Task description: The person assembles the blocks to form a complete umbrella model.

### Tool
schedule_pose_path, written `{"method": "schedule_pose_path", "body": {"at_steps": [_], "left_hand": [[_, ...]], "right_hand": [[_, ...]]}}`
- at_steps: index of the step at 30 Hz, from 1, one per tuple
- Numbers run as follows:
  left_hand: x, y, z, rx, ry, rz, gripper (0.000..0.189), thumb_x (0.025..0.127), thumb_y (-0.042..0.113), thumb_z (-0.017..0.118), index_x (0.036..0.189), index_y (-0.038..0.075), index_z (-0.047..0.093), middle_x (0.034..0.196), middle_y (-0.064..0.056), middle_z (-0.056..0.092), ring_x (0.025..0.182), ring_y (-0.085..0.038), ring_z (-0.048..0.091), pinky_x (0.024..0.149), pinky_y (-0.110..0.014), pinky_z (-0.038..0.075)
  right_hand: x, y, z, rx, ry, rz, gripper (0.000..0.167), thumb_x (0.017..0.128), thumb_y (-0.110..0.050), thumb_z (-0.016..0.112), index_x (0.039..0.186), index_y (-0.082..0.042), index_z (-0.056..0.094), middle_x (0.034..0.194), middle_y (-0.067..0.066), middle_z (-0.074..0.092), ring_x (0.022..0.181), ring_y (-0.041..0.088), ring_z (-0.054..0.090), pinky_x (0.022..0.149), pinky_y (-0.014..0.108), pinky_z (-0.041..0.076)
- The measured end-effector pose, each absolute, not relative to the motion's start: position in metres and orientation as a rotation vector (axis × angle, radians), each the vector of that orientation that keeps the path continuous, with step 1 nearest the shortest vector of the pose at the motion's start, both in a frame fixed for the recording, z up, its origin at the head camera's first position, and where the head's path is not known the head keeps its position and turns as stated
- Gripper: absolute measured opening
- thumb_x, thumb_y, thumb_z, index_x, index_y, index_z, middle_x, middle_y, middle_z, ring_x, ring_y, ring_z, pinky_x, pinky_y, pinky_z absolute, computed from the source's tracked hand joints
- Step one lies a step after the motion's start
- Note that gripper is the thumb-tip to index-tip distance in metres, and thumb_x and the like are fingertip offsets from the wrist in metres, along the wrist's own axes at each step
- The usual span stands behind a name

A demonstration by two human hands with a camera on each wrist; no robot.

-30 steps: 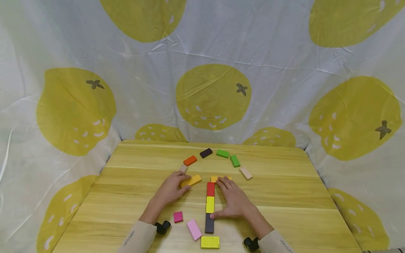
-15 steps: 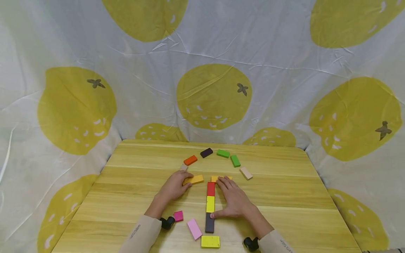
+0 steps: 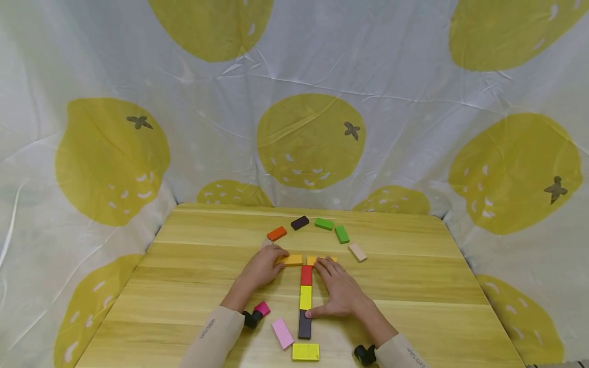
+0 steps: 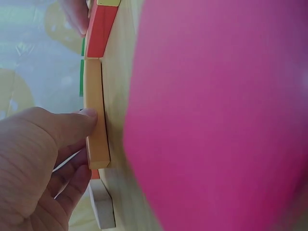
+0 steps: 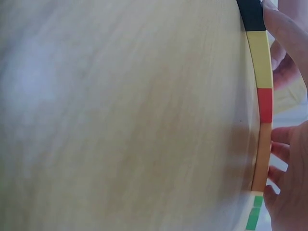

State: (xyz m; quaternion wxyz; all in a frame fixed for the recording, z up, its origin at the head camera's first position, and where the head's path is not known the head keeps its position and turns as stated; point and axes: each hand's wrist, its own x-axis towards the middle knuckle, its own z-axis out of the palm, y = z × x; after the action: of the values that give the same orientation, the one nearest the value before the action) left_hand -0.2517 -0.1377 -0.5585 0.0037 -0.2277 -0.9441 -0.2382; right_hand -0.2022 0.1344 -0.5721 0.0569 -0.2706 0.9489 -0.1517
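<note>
My left hand (image 3: 262, 267) pinches an orange block (image 3: 293, 260) between thumb and fingers; the left wrist view shows the thumb on the block's near side face. That block lies flat, its right end close to the top of a column. The column runs from a red block (image 3: 306, 276) through a yellow block (image 3: 306, 298) to a black block (image 3: 304, 327). My right hand (image 3: 342, 292) rests beside it, thumb at the black block and spread fingertips on a second orange block (image 3: 311, 260). In the right wrist view this orange block (image 5: 262, 156) adjoins the red one.
Behind stands an arc of blocks, including a red-orange block (image 3: 276, 233), a dark block (image 3: 300, 223) and a plain wooden block (image 3: 357, 252). Nearer lie a magenta block (image 3: 263, 308) against the left wrist device (image 3: 252, 319), a pink block (image 3: 282, 334) and a yellow block (image 3: 306, 352).
My left hand has slid the orange block to the right and straightened it in line with the other orange block. The magenta block has shifted and turned beside the wrist device. My right hand stays put.
</note>
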Motion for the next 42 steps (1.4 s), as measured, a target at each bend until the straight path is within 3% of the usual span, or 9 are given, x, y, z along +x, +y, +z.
{"method": "schedule_pose_path", "body": {"at_steps": [17,42], "left_hand": [[-0.252,-0.124,-0.557,-0.718,-3.005,-0.762,0.029,0.098,0.016,0.072,0.127,0.011,0.072,0.128,-0.006,0.069,0.121,-0.026,0.063,0.108,-0.045,0.052],[-0.251,-0.124,-0.559,-0.713,-3.012,-0.718,0.030,0.100,0.011,0.068,0.130,0.013,0.070,0.131,-0.003,0.067,0.125,-0.023,0.061,0.111,-0.042,0.050]], "right_hand": [[-0.202,0.135,-0.573,-0.828,2.870,-0.461,0.134,0.065,-0.097,0.060,0.164,-0.012,0.027,0.171,0.006,0.025,0.159,0.033,0.018,0.128,0.051,0.024],[-0.203,0.135,-0.572,-0.819,2.869,-0.470,0.134,0.064,-0.096,0.061,0.163,-0.011,0.030,0.170,0.006,0.026,0.159,0.033,0.019,0.128,0.051,0.025]]}}
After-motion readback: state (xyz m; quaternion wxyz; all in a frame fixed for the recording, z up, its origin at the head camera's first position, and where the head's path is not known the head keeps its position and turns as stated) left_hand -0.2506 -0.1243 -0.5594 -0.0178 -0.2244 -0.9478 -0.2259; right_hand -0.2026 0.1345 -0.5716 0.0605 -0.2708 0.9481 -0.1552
